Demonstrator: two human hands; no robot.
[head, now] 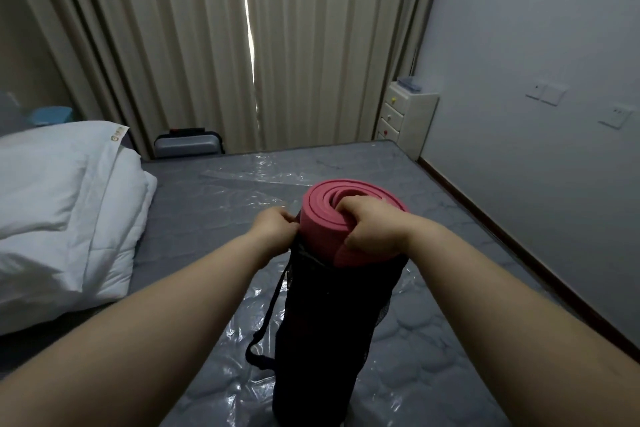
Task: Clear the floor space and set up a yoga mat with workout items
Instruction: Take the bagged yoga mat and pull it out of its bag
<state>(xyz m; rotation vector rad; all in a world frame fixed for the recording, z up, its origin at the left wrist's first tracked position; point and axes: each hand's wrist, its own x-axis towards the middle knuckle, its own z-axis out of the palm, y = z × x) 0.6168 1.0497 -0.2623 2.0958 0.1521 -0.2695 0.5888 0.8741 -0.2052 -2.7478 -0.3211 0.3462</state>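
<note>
Head view: your left hand (pixel 275 226) pinches the rim of the black mesh bag (pixel 332 315) standing near the mattress's (pixel 433 191) front edge; your right hand (pixel 375 225) clamps the pink rolled yoga mat (pixel 322 222), fingers inside its top.

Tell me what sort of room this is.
Most likely a bedroom. A mattress under clear plastic fills the middle, a folded white duvet lies on it, and long curtains hang behind, beside a small chest of drawers.
</note>
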